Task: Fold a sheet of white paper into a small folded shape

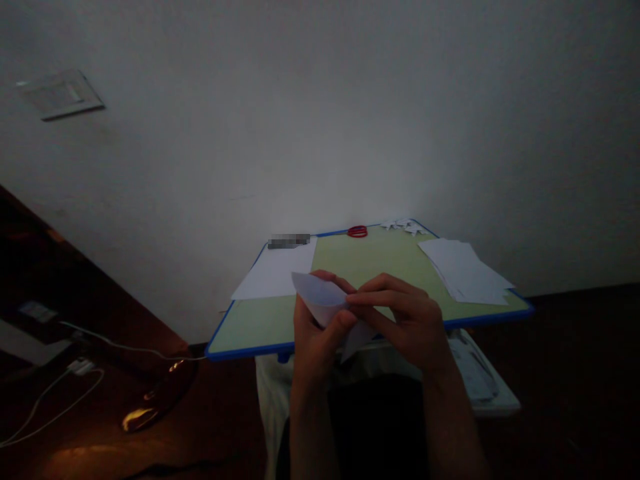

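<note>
A folded sheet of white paper (320, 298) is held up in front of me, above the near edge of the table. My left hand (320, 337) is closed on it, thumb on the near side and fingers behind. My right hand (400, 313) pinches the paper's right part between thumb and fingertips. One pointed corner sticks up at the left, and another part of the paper hangs below the hands. Its inner folds are partly hidden by my fingers.
The blue-edged, pale green table (260, 327) stands against a wall. On it lie a white sheet (280, 273), a blurred dark object (289, 241), red-handled scissors (357, 231), several small white paper pieces (404, 226) and a paper stack (465, 270). A cable (135, 349) runs at left.
</note>
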The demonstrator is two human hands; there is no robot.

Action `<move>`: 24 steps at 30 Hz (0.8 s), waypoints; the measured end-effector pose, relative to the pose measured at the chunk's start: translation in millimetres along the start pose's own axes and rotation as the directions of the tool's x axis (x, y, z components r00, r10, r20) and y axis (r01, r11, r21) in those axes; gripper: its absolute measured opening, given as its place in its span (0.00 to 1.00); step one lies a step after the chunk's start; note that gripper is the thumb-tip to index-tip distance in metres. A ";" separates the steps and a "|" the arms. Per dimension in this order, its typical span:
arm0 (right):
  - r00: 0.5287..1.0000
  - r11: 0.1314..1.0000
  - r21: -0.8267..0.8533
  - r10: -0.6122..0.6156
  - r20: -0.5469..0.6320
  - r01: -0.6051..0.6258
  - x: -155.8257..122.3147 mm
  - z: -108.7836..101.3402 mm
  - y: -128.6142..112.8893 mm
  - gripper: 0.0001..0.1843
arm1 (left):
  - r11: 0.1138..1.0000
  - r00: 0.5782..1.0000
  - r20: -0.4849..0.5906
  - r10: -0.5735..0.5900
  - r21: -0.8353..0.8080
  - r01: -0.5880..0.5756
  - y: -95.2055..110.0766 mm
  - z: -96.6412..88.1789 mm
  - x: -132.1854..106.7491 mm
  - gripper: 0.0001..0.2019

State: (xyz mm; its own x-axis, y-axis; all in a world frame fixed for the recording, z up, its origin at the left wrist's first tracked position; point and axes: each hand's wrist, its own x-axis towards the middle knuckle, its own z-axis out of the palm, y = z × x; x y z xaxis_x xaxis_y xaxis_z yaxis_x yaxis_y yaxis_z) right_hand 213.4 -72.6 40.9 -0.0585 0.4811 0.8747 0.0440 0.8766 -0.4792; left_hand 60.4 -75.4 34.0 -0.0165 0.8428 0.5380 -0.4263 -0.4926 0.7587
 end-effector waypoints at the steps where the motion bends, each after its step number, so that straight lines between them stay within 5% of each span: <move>1: 1.000 1.000 -0.003 0.000 -0.005 0.000 -0.2 -0.1 0.1 0.17 | 1.000 1.000 0.015 0.002 -0.014 -0.002 0.3 -1.2 -0.8 0.26; 24: 0.995 0.999 -0.007 0.042 -0.088 -0.043 -1.0 1.7 2.8 0.15 | 0.996 0.976 -0.213 0.042 0.081 -0.025 -3.2 13.8 -0.1 0.19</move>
State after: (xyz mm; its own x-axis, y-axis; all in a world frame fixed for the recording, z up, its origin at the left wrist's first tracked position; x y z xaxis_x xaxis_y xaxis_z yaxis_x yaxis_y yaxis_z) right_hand 211.8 -70.5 38.6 0.0314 0.5145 0.8569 0.0535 0.8553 -0.5154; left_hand 74.2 -76.9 36.6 -0.2269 0.8483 0.4784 -0.3515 -0.5295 0.7721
